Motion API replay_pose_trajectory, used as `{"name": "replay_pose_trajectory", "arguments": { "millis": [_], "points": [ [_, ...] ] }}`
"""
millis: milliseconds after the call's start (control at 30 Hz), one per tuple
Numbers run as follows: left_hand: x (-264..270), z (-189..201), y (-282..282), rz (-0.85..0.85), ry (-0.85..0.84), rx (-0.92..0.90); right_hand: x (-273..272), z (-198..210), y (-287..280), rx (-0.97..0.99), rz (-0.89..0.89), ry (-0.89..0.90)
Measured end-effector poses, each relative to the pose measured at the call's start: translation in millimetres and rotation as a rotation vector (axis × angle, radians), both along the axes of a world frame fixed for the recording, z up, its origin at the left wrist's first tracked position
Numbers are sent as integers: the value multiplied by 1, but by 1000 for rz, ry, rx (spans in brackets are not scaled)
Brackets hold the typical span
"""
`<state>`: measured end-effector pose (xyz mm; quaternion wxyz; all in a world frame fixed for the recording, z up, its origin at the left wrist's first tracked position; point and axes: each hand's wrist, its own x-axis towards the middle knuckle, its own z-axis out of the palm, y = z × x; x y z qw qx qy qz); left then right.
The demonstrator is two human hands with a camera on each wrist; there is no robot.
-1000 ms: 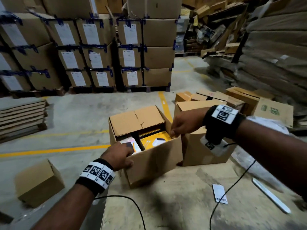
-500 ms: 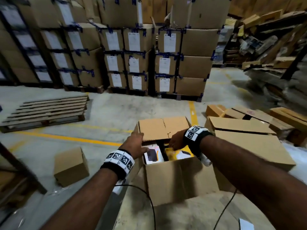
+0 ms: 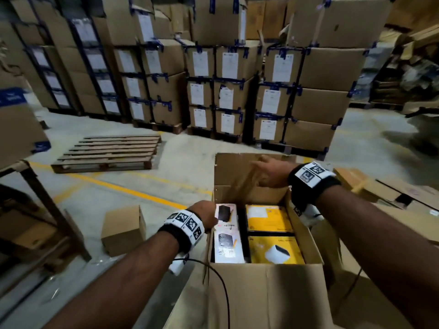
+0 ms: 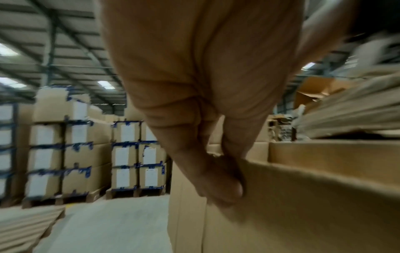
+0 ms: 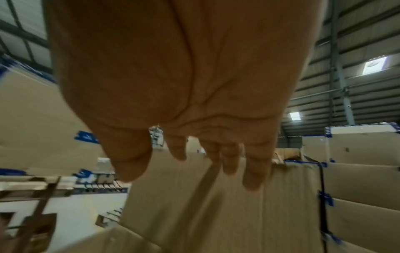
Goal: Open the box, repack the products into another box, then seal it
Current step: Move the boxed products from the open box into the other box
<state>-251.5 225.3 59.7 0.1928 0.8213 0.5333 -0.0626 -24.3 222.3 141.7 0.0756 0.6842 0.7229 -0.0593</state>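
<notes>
A cardboard carton [image 3: 266, 295] stands open at 6 o'clock in the head view, on the packing surface directly below the person, its near wall toward the camera. Inside, four product boxes lie flat in two rows: two white ones [image 3: 228, 243] at left, two yellow ones [image 3: 273, 236] at right. The left hand [image 3: 205, 216] sits at the carton's left rim, at about 9 o'clock of the opening; the left wrist view shows its fingers [image 4: 220, 186] pinching the top edge of the side wall. Farther out, at 12 o'clock, the right hand [image 3: 270, 173] lies spread, fingers straight, against the raised far flap [image 3: 235, 172], holding nothing. The opening step looks done. The products appear untaken and no sealing has begun, so repacking and taping are judged to remain. Flattened and closed cartons [image 3: 392, 193] lie at 3 o'clock; which will receive the goods cannot be told.
</notes>
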Motion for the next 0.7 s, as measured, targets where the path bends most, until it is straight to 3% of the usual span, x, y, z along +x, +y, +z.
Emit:
{"name": "replay_pose_trajectory", "arguments": {
  "millis": [100, 267, 567, 700],
  "points": [
    [1, -5, 1, 5, -10, -16, 19, -27, 40, 47, -76, -5],
    [0, -12, 7, 65, -109, -65, 58, -104, 77, -246, -98, -46],
    [-6, -23, 6, 91, -172, -6, 49, -101, 59, -319, -170, 45],
    [-5, -29, -3, 71, -47, -37, 48, -100, 44, -243, -200, 89]
  ]
}}
